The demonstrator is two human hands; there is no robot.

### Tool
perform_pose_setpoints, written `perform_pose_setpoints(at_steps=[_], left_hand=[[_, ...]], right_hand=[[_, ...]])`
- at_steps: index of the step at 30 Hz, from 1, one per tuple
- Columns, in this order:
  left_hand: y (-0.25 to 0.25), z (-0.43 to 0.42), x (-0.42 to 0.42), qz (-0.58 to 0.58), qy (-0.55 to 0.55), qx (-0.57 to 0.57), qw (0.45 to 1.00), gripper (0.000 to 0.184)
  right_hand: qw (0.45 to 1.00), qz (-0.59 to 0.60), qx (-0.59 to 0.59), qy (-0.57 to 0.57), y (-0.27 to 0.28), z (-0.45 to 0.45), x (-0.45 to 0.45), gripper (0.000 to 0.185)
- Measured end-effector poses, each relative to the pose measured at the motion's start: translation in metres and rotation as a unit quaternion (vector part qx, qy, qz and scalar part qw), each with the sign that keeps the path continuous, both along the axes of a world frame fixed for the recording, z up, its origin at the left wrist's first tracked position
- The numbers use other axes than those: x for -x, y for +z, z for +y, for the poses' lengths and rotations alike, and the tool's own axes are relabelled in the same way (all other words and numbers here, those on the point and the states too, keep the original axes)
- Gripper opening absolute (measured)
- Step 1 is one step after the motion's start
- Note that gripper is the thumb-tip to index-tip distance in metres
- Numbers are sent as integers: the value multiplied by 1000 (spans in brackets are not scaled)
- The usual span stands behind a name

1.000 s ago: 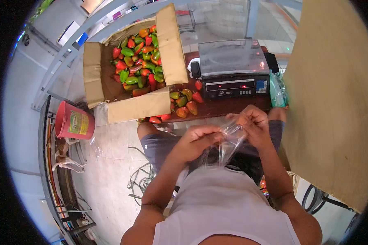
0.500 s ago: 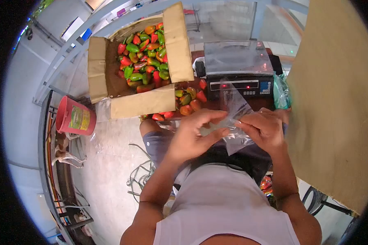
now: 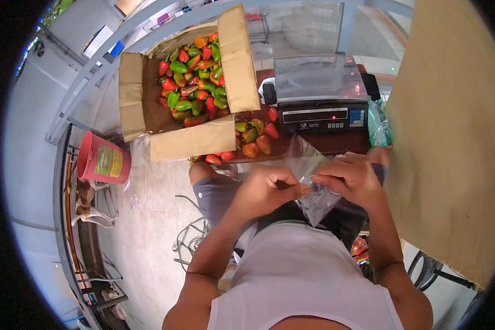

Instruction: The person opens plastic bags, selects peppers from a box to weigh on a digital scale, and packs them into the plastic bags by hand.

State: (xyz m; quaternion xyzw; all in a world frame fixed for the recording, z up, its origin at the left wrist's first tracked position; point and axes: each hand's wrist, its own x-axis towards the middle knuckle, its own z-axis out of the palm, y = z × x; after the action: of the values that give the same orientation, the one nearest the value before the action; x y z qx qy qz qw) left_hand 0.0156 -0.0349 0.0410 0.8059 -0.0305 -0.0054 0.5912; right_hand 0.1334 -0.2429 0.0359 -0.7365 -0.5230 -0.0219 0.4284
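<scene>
In the head view, the person's left hand (image 3: 267,190) pinched a clear plastic bag (image 3: 319,206) between thumb and fingertips, while the right hand (image 3: 355,179) pinched its other side. The bag hung between them over the lap, at the near edge of the table (image 3: 346,143), probably gripped from both sides to keep the thin film steady. Loose peppers (image 3: 264,144) lay farther off, left of the scale (image 3: 320,82). Half a second earlier, the left thumb and fingers stood apart and the bag's tip overlapped the scale's front; now they met, and the tip sat lower.
</scene>
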Motion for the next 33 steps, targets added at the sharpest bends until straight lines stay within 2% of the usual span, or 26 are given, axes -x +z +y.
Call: perform_pose_setpoints(at_steps=[1,4,5,8,10,14,15,17,20,23,26,29,32,33], left_hand=[[-5,0,0,10,10,14,1000,5],[-16,-2,-2,18,56,113,992,6],[-18,-2,-2,17,74,156,985,7],[-23,-1,-4,-57,97,81,990,12],[-27,-12,-6,-79,123,80,986,18],[-39,-16,-5,-137,143,21,980,27],[-39,-17,-4,-118,141,10,983,30],[-39,-20,-3,-82,134,-14,988,34],[-52,-15,1,-41,101,80,991,35],[-56,-5,6,67,133,191,970,33],[-57,2,7,84,147,218,961,28],[-67,7,8,81,163,238,954,23],[-66,5,2,79,219,449,863,16],[-66,5,2,84,203,483,847,15]], right_hand=[[1000,5,-7,5,-1,3,1,14],[981,-34,-106,-158,-1,19,3,14],[983,9,-111,-149,-3,16,4,14],[981,122,-101,-114,-11,4,13,15],[979,173,-68,-81,-10,11,23,16],[981,172,-56,-73,-7,16,27,16],[970,234,-43,-52,-13,16,28,15],[936,352,-19,-12,-33,14,25,16],[886,461,-52,12,-44,8,15,21],[730,659,-180,14,-37,15,19,25],[694,695,-189,18,-57,22,22,27],[731,653,-193,47,-81,24,18,24],[878,478,-16,10,-75,20,18,21],[904,427,-15,-25,-77,20,18,21]])
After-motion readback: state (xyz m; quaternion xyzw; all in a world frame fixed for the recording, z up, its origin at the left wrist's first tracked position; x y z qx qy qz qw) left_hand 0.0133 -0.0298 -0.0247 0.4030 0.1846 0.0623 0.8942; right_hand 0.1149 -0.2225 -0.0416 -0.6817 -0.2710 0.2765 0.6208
